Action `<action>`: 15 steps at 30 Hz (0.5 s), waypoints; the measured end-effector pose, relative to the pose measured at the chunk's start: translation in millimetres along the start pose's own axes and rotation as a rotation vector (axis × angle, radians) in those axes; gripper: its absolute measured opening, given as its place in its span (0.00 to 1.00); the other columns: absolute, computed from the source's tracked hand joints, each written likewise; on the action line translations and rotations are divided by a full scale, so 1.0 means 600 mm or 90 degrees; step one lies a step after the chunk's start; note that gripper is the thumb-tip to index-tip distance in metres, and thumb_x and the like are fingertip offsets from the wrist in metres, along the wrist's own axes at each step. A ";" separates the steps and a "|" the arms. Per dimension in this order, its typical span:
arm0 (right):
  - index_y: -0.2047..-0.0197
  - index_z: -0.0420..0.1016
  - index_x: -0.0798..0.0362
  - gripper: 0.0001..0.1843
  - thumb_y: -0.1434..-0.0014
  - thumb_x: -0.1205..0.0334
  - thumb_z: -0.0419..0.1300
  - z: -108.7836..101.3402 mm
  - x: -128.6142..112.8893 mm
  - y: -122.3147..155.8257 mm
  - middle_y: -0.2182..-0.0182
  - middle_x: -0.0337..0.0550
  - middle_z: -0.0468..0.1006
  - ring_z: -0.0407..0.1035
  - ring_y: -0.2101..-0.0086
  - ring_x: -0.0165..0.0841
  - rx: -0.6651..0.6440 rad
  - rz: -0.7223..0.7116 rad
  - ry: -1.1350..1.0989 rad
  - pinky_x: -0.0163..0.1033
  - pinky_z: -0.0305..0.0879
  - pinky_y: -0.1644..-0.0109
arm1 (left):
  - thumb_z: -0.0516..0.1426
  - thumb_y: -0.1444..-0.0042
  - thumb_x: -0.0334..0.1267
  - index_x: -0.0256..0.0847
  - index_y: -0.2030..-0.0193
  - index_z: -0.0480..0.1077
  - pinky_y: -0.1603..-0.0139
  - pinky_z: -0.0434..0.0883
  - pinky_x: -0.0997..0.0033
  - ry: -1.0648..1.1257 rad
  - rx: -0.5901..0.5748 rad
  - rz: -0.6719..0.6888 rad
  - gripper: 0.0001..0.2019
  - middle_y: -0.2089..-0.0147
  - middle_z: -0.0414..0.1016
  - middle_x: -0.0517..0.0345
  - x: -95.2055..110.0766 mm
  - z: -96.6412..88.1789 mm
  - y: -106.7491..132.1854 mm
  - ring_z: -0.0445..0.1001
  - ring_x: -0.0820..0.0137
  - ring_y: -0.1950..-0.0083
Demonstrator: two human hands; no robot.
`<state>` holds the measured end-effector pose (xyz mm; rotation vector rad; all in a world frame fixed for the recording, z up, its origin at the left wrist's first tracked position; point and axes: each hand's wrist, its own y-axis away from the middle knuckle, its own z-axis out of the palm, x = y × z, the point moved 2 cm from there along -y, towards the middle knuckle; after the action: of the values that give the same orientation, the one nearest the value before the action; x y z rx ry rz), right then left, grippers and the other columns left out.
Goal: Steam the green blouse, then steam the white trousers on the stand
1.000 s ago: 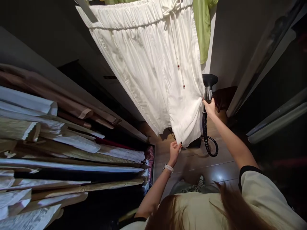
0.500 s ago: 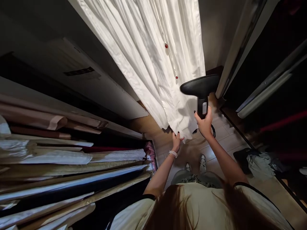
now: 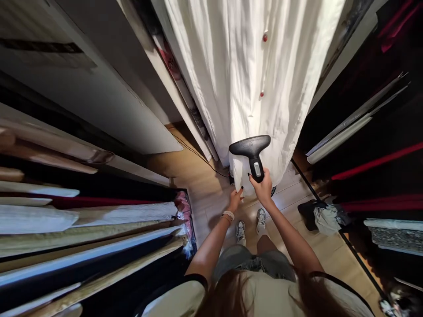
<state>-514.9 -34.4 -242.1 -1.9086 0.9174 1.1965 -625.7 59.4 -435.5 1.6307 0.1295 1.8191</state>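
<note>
White drawstring trousers (image 3: pixel 251 83) hang in front of me, their long creased cloth filling the top middle of the view. Two red cord beads (image 3: pixel 265 38) rest on the cloth. My right hand (image 3: pixel 263 188) grips the handle of a black garment steamer (image 3: pixel 254 158), whose flat head lies against the lower part of the trousers. My left hand (image 3: pixel 235 200) pinches the bottom hem (image 3: pixel 238 178) just left of the steamer. The steamer's hose is hidden here.
Shelves of long rolled fabrics (image 3: pixel 82 220) fill the left side, and a rack of dark and red cloth (image 3: pixel 370 176) stands on the right. A crumpled pile of cloth (image 3: pixel 325 219) lies on the wood floor (image 3: pixel 194 189), with a thin black cable (image 3: pixel 201 158) at the wall.
The steamer has moved lower and toward the middle of the trousers, its head now turned flat to the cloth. My view has tilted down, showing more floor and both shoes. My left hand still holds the hem.
</note>
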 end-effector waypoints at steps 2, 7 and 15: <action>0.52 0.65 0.50 0.26 0.46 0.42 0.64 0.006 0.010 0.003 0.62 0.40 0.74 0.68 0.63 0.37 0.004 0.020 0.007 0.40 0.64 0.57 | 0.70 0.53 0.50 0.36 0.61 0.76 0.66 0.75 0.69 0.035 0.010 -0.020 0.21 0.61 0.80 0.48 -0.009 -0.016 -0.002 0.77 0.66 0.64; 0.55 0.64 0.50 0.26 0.47 0.40 0.64 0.022 0.013 -0.001 0.65 0.39 0.73 0.66 0.65 0.35 0.017 0.043 0.004 0.39 0.63 0.58 | 0.67 0.48 0.56 0.36 0.56 0.76 0.60 0.79 0.64 0.100 0.012 -0.020 0.24 0.52 0.80 0.45 -0.008 -0.046 -0.005 0.79 0.64 0.57; 0.54 0.64 0.50 0.27 0.46 0.39 0.63 0.048 0.044 -0.007 0.63 0.41 0.75 0.68 0.63 0.37 -0.059 0.061 0.065 0.40 0.64 0.58 | 0.75 0.60 0.46 0.33 0.65 0.78 0.65 0.75 0.71 0.071 0.053 -0.006 0.21 0.66 0.80 0.51 -0.005 -0.067 -0.001 0.76 0.68 0.65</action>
<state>-515.7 -13.4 -275.6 -2.0365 1.0332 1.2250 -662.0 72.2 -446.8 1.5818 0.2649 1.9201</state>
